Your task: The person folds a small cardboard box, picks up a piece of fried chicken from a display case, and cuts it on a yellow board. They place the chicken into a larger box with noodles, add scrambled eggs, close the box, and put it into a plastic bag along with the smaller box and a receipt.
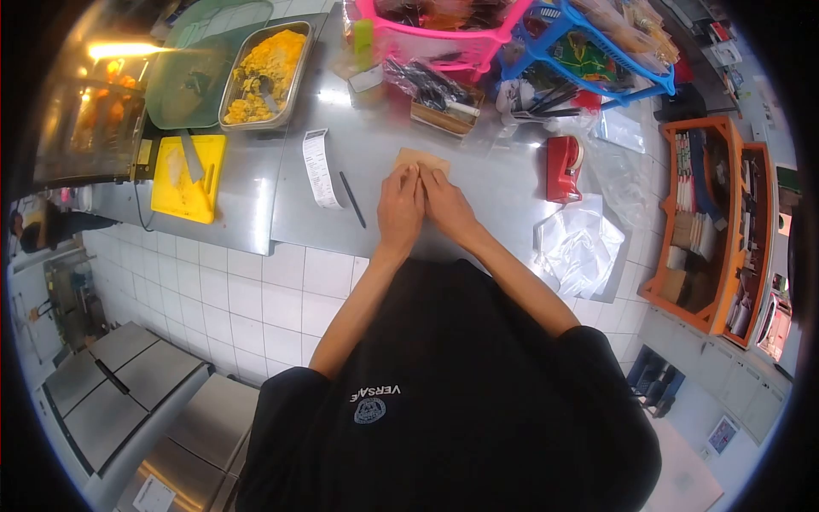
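A small brown paper piece (422, 156) lies at the middle of the steel table (294, 111), under my fingertips. My left hand (401, 205) and my right hand (445, 205) meet side by side on its near edge, fingers bent together and closed on it. To the left are a long printed receipt (318, 171) and a dark pen (352, 200). On the right stands a red tape dispenser (563, 171), with clear plastic bags (580, 243) below it.
At the left, a yellow cutting board (209, 192) carries a knife (190, 158); behind it is a metal tray (305, 43) of yellow food. Pink (426, 38) and blue (610, 81) baskets line the back. An orange shelf (725, 213) stands at the right.
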The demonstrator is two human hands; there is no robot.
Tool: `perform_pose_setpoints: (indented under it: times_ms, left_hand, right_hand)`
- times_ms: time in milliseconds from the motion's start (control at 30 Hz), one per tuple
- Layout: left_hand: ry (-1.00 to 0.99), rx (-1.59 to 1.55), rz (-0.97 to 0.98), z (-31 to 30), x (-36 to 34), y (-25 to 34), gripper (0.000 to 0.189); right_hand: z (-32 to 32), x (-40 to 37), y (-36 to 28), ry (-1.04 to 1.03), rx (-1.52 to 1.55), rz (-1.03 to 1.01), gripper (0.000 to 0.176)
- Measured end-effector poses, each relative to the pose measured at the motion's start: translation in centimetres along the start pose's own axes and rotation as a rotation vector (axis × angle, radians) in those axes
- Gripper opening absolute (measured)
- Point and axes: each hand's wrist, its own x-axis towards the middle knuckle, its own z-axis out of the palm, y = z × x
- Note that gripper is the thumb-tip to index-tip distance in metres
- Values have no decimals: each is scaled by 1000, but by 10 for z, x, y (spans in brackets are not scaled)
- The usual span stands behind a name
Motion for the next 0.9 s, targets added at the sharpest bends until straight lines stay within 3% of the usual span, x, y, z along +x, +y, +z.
perform_pose_setpoints:
  times_ms: [167,267,367,467,567,667,767,900]
  left_hand:
    - [20,3,-11,2,8,-6,39]
    - [-59,15,-4,13,14,-26,44]
    - [-82,-107,-112,8,20,-26,43]
    - [-122,-186,-92,13,20,-32,45]
    - [-227,-71,137,19,13,-41,50]
    - [-370,210,187,5,12,-40,53]
    - [-390,259,152,7,12,-33,55]
    - [-288,226,93,13,8,-23,52]
  right_hand:
    - [-6,9,9,-35,30,1,55]
    - [-29,23,-8,-254,-92,109,56]
    - [-42,27,-30,-233,-149,64,53]
    - [-18,32,-18,-278,-223,113,41]
    - [0,32,3,-445,-377,72,29]
    - [-29,22,-8,-304,-179,18,24]
    - [-23,3,6,-181,-30,8,29]
    - [-26,-6,2,-73,95,58,42]
